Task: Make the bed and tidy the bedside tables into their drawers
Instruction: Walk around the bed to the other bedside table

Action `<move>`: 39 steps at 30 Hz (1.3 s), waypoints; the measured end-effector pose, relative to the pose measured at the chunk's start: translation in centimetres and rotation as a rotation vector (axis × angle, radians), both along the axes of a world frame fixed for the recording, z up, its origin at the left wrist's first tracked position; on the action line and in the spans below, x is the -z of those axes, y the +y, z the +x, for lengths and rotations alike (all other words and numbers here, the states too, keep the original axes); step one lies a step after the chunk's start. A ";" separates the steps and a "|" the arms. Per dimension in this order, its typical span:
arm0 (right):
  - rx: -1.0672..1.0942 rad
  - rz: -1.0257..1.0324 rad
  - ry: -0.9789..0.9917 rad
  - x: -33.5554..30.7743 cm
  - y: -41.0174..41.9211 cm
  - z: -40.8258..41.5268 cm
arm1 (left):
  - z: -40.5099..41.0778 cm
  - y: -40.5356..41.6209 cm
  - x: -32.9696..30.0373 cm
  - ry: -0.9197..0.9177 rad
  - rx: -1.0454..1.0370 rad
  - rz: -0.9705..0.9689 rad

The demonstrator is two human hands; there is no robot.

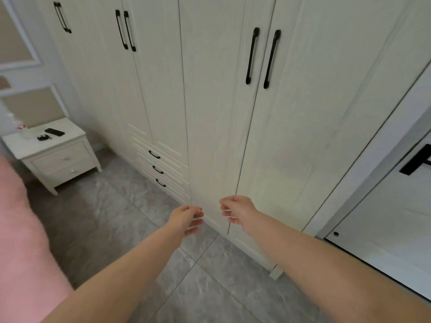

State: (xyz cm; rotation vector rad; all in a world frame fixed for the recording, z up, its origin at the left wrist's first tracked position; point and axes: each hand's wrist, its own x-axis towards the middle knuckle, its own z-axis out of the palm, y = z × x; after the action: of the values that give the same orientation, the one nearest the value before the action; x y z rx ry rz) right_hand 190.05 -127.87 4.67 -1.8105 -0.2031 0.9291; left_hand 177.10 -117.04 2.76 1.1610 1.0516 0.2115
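Wardrobe [210, 101], beyond the fingertips: cream-white, faint wood grain, black handles [251, 55].
Floor [112, 220], below the fingers: grey, marbled with pale veins.
Bedside table [58, 157], far left of the fingers: cream-white; black items [54, 131] noted on top.
Bedding [21, 241], left: pink.

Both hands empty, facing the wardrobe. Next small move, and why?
Probably turn left and step toward the bedside table. Left hand and right hand hold nothing, loosely curled, while a black remote and a small dark item lie on its top and both drawers look closed.
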 end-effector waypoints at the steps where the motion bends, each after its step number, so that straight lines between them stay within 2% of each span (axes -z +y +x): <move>1: -0.008 -0.004 0.002 0.2 1.9 0.3 | 0.3 1.7 0.2 0.003 -0.005 0.000; 13: -0.101 0.021 -0.013 -1.8 23.6 1.4 | -0.2 23.7 -0.8 -0.023 -0.079 0.001; 21: -0.222 0.029 0.014 -1.8 36.6 -0.6 | -2.7 34.4 -0.9 0.003 -0.174 0.005; 28: -0.363 0.009 0.014 -0.3 48.4 -0.6 | -4.0 44.4 0.4 0.020 -0.315 -0.003; 39: -0.616 0.011 0.054 0.2 72.4 1.4 | -3.6 62.4 -0.3 0.120 -0.607 -0.008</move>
State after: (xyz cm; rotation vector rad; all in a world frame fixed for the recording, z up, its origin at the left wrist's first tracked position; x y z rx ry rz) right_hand 191.50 -55.50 4.46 -1.7341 -0.7589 1.3929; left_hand 173.46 -54.66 3.10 0.8263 1.4929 0.6179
